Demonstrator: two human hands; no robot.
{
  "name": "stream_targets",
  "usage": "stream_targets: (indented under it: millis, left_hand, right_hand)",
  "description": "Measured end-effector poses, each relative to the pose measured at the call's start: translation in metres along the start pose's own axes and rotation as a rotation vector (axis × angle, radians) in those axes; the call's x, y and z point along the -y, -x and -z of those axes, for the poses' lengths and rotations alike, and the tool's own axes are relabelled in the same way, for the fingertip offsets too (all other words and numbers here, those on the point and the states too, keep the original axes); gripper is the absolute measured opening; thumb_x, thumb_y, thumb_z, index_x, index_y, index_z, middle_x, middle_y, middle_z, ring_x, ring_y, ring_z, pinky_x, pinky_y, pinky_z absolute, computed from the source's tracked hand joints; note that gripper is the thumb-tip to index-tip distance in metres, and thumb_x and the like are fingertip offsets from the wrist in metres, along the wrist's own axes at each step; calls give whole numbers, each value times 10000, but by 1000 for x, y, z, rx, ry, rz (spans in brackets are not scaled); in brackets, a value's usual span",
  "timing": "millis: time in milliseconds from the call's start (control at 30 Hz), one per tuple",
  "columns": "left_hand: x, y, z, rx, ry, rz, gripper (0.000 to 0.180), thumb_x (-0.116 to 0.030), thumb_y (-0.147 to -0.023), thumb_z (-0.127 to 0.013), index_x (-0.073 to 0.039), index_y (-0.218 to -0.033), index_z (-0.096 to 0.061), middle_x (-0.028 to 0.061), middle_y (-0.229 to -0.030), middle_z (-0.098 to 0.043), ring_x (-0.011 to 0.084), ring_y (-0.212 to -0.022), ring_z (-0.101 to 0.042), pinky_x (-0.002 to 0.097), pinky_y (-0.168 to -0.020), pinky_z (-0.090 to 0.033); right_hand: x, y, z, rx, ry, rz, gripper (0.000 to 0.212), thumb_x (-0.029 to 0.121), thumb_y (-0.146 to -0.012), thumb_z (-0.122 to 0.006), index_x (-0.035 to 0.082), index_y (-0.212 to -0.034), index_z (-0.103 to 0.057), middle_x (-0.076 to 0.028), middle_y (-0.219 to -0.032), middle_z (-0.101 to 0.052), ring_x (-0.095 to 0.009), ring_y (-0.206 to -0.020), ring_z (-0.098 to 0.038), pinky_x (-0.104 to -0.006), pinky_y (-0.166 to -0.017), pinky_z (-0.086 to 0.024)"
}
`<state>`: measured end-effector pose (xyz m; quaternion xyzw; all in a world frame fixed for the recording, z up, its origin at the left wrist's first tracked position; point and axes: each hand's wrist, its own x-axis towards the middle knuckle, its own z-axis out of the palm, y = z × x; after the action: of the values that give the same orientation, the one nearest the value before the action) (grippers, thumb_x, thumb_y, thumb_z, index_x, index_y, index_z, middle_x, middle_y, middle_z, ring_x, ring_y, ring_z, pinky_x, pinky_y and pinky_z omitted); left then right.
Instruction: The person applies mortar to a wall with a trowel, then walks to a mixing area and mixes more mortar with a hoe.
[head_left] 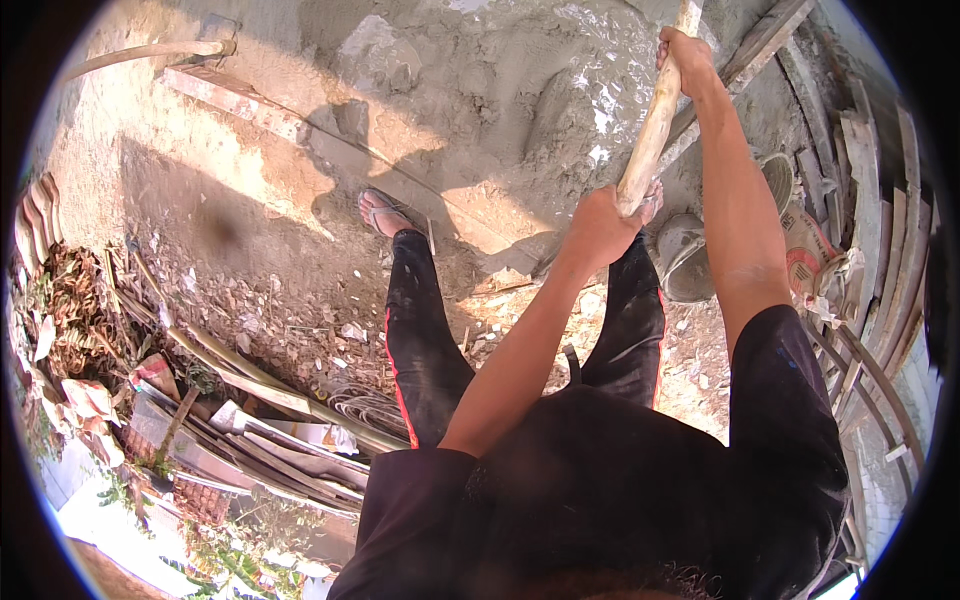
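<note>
A long pale wooden handle point(655, 125) slants up and out through the top edge, so its far end is hidden. My left hand point(604, 228) is closed around the near end of it, and my right hand point(688, 60) grips it higher up with the arm stretched out. Beyond my hands spreads wet grey cement mix point(540, 110), shiny with water in places. My left foot in a sandal point(385, 212) stands beside the mix; the other foot is partly covered by my left hand and the handle.
Right of my legs stand a grey bucket point(685, 262) and a printed sack point(808, 255), with stacked planks point(880, 210) beyond. A wooden board point(235, 98) edges the mix, near another curved handle point(150, 52). Poles point(260, 390), coiled cable point(370, 408) and scrap lie lower left.
</note>
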<state>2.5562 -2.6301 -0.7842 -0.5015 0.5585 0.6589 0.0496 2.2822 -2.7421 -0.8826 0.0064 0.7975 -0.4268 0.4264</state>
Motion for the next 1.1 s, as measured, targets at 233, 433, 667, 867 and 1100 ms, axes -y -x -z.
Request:
stream_targets:
  millis: [233,433,667,867,1100]
  left_hand:
    - [62,114,47,94,14,260,444,-262,-768,-695,107,-1001,-611,252,-772,-652,373,-772,-677,424,-694,-508]
    - [64,210,115,150,-150,355,473,-271,-777,-736,81,-1063,-602,276,-864,-666,425,-856,-660,459,-771,-505]
    - [91,318,167,248,-249,461,365,-250,-812,-729,-22,-1063,-594,270,-858,-661,446,-873,-643,496,-749,-501]
    - [96,352,117,204,-219,627,335,-227,-796,-734,-28,-997,-554,283,-800,-640,463,-832,-633,531,-690,-498]
    - [51,145,93,94,349,598,278,-172,-827,-710,68,-890,-586,65,-609,-578,124,-513,-554,307,-481,-432]
  right_hand:
    - [-160,92,-67,78,29,-434,164,88,-786,-621,-48,-716,-562,-123,-608,-560,-229,-496,-561,-384,-465,-464]
    - [-162,213,-86,70,-73,-435,130,64,-796,-597,-39,-727,-561,-127,-589,-544,-229,-478,-544,-392,-443,-453]
    - [-123,375,-71,79,-411,-473,112,49,-832,-599,18,-842,-492,-77,-660,-504,-218,-492,-535,-392,-473,-494]
    - [-133,374,-70,135,-273,-624,91,42,-814,-579,31,-798,-490,-64,-643,-488,-192,-462,-495,-375,-448,-461]
    - [-168,141,-163,201,107,-285,190,67,-734,-664,-64,-634,-571,-96,-557,-536,-199,-467,-550,-370,-424,-427]
